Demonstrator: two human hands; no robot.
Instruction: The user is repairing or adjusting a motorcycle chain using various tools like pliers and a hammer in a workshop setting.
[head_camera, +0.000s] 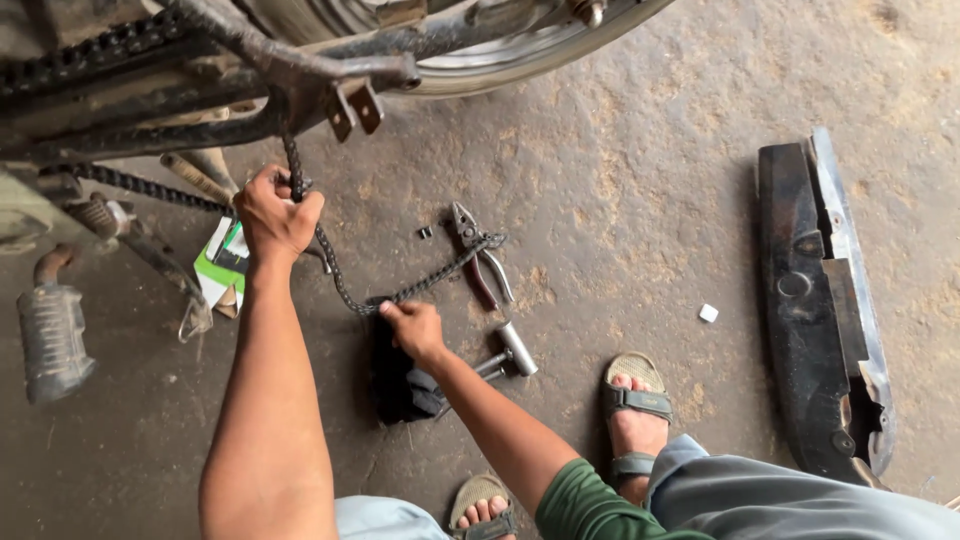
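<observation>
The left hand (275, 212) is closed tight around the chain (345, 290), at about 10 o'clock from the middle of the view. The right hand (413, 325) pinches the same chain lower down, near the middle. The chain hangs in a loop between the 2 hands and runs on to the pliers (478, 250) at 1 o'clock. It looks heavy, floppy and greasy, so it may slip. Best to grip it firmly around the links.
</observation>
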